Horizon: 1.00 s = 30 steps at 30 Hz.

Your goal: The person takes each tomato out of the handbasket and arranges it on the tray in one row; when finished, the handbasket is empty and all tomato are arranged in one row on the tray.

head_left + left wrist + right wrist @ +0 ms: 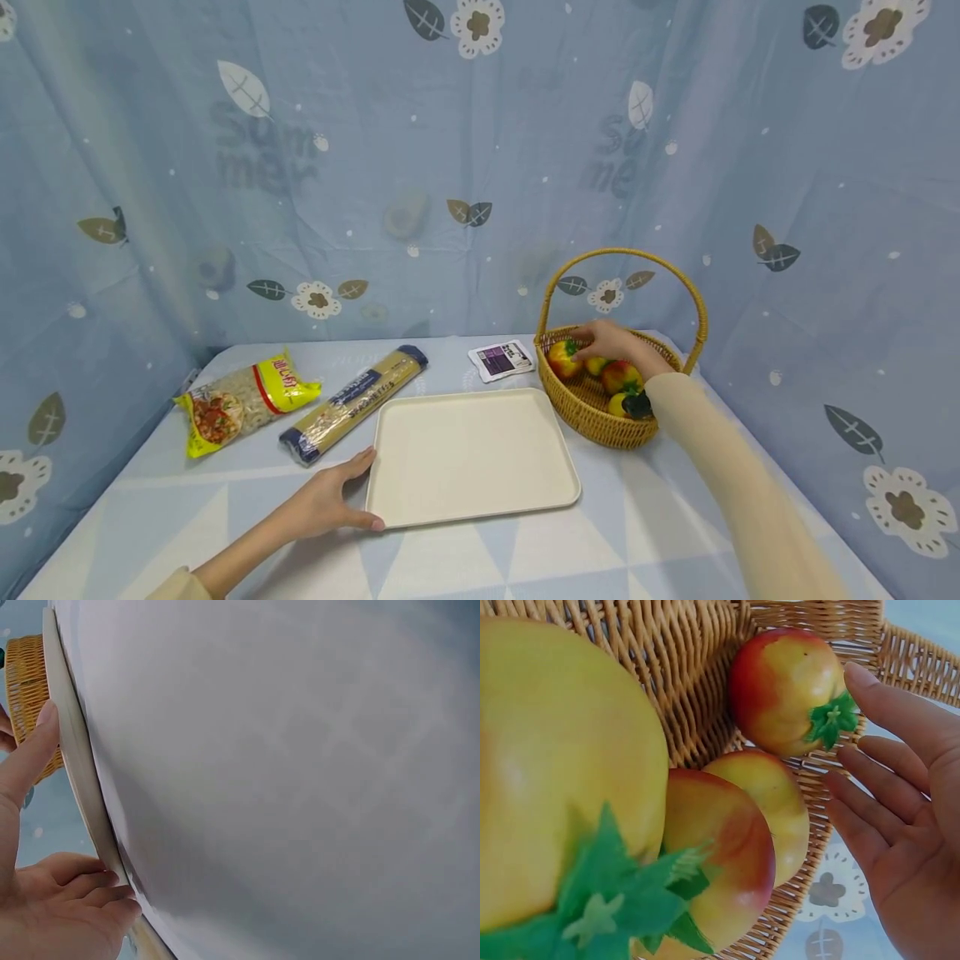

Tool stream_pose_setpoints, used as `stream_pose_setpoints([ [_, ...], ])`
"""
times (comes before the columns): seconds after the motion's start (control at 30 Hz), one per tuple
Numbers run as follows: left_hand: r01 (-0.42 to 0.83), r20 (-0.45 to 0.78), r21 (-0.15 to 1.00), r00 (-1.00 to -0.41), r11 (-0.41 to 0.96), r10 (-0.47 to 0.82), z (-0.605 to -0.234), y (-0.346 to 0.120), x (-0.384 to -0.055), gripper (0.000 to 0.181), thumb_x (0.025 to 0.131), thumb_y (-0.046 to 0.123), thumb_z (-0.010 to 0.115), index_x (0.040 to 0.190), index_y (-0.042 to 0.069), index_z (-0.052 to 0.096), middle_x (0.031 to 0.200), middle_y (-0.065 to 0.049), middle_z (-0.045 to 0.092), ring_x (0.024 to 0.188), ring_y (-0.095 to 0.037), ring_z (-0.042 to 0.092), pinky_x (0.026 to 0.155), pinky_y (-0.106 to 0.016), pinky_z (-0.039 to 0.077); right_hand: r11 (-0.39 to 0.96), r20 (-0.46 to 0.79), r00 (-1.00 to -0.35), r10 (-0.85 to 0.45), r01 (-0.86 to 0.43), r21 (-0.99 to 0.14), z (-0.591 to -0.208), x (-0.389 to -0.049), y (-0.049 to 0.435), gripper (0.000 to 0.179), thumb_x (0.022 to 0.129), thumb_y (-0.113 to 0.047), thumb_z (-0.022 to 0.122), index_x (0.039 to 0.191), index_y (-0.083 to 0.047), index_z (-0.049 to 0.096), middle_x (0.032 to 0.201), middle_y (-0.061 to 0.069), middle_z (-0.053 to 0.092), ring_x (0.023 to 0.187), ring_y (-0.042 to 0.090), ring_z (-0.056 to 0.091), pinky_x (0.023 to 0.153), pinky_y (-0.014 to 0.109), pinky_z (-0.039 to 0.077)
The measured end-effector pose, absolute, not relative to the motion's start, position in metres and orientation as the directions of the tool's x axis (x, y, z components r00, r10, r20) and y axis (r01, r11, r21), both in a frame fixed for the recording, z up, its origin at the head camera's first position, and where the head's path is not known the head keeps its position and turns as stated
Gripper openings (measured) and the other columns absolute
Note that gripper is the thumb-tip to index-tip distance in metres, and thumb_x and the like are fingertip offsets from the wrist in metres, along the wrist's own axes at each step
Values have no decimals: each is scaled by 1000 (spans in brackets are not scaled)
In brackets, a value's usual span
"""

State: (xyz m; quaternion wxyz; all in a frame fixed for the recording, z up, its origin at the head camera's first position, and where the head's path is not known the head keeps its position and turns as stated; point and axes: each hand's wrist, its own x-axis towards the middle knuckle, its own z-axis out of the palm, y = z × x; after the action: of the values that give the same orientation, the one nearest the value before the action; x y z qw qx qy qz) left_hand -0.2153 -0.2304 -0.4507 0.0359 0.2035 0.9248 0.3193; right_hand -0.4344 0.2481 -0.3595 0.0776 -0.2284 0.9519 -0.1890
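Note:
My left hand (322, 502) is at the left edge of a cream rectangular tray (472, 458), its thumb and fingers spread along that edge. In the left wrist view, the thumb and fingertips touch the tray's rim (75, 750). Over the wicker basket (600, 427) reaches my right hand (618, 346), nearest a red-and-yellow fruit (564, 360) with a green leafy top. In the right wrist view, its relaxed fingers are beside that fruit, with the thumb tip close to it; contact is unclear. Several similar fruits, such as one (621, 377) nearer the wrist, lie in the basket.
Left of the tray are a spaghetti packet (358, 404) and a yellow-ended pasta bag (247, 400). A small white-and-purple sachet (502, 360) lies behind the tray. The basket's tall handle (622, 252) arches above the right hand. Patterned curtains (450, 167) enclose the table.

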Motion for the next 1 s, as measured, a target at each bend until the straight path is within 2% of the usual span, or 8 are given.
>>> stream_pose_setpoints([
  [0.53,331,52,619,-922,712,383,-449,-227,-214,112,61,48,86,142,-12,35,149,-25,32,135,-47,30,109,-57,26,850,-61,-894,-444,-399,-344,-367,-441,244,54,87,-21,74,131,5,56,129,23,59,120,39,52,99,50,45],
  [1.0,315,27,621,-924,718,382,-448,-227,-215,114,61,50,85,143,-10,34,151,-23,29,136,-46,28,109,-58,26,862,-108,-898,-427,-367,-350,-369,-445,234,54,88,-20,73,134,2,54,133,23,55,123,39,49,104,51,41],
])
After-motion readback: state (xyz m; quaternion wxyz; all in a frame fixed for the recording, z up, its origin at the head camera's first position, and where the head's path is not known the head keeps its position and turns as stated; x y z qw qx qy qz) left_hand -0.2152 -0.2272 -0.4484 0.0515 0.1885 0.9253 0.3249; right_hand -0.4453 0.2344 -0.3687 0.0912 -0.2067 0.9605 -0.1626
